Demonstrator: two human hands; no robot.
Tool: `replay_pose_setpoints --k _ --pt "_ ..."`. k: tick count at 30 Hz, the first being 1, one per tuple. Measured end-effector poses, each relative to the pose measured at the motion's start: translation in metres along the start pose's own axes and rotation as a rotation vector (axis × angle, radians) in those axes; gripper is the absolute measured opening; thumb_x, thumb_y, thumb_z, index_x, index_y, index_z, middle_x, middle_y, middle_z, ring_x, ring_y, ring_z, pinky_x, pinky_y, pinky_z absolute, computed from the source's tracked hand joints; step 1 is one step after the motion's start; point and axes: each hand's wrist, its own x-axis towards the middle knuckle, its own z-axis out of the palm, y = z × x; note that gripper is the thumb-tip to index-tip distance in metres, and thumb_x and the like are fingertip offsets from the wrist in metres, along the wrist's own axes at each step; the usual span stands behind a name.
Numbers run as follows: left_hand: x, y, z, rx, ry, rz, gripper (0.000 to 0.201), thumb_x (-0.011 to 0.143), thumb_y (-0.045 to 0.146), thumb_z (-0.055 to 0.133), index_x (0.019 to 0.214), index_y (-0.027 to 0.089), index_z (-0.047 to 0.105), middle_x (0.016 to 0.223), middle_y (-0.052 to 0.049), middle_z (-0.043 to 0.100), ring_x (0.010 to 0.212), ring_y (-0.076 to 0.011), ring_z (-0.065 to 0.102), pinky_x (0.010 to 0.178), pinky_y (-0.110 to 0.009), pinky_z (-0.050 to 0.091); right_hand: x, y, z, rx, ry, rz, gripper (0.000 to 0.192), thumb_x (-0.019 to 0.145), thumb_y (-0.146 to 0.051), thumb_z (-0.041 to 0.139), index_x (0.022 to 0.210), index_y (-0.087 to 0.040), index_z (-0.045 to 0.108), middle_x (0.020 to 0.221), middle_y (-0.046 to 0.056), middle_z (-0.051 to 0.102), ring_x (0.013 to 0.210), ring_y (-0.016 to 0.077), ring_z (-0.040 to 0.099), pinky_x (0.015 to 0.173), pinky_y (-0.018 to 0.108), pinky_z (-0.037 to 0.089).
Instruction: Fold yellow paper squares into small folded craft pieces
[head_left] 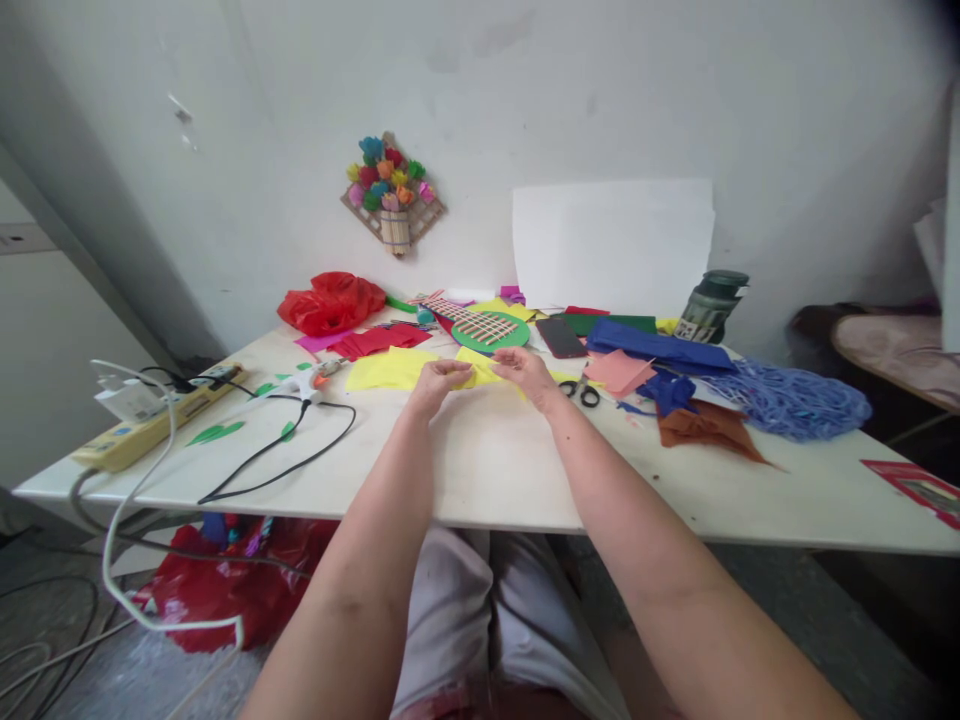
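Open at center, low over bare table between forearms. Open too toward lower right, just below brown paper. Blocked mid-center by yellow paper, pinched in left hand and right hand. Blocked at left by power strip and looped black cable; right of center by scissors, blue string and, farther back, tall bottle.

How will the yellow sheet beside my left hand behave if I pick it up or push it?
The yellow sheet will probably droop when lifted, as it looks thin. It is likely light for its spread. Pushed, it might slide or wrinkle, since its left end lies loose on the table.
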Motion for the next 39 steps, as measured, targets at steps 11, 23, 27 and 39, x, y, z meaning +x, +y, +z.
replay_pose_setpoints --k 11,23,27,39 --pt "-0.007 0.009 0.005 0.097 -0.099 -0.007 0.032 0.052 0.031 0.069 0.078 0.011 0.067 0.069 -0.005 0.064 0.060 -0.0127 0.055 0.061 -0.025 0.042 -0.002 0.005 0.000 0.040 -0.196 0.200 0.028 0.054 -0.028 0.067 0.076 -0.012 0.059 0.063 -0.002 0.057 0.054 0.0068 0.048 0.049 0.019 0.035" --pt "-0.009 0.017 0.008 -0.024 -0.231 0.029 0.071 0.055 0.022 0.067 0.121 0.015 0.043 0.072 -0.002 0.063 0.061 -0.0130 0.057 0.062 -0.027 0.046 -0.004 0.004 0.004 0.066 -0.167 0.225 0.027 0.047 -0.032 0.069 0.062 -0.012 0.060 0.053 -0.004 0.053 0.050 0.0077 0.044 0.051 0.022 0.034" --pt "-0.007 0.015 0.006 -0.032 -0.215 -0.011 0.081 0.055 0.022 0.068 0.128 0.019 0.032 0.072 -0.002 0.063 0.060 -0.0142 0.058 0.061 -0.031 0.049 -0.004 0.002 0.004 0.088 -0.103 0.215 0.023 0.046 -0.029 0.069 0.057 -0.012 0.057 0.051 -0.004 0.052 0.048 0.0071 0.044 0.050 0.022 0.035" --pt "-0.006 0.014 0.007 0.026 -0.243 0.011 0.078 0.056 0.024 0.068 0.126 0.013 0.035 0.062 0.000 0.060 0.055 -0.0120 0.057 0.059 -0.027 0.048 -0.003 0.006 0.004 0.040 -0.141 0.272 0.027 0.050 -0.032 0.069 0.068 -0.014 0.062 0.057 -0.002 0.056 0.052 0.0085 0.047 0.045 0.019 0.036"
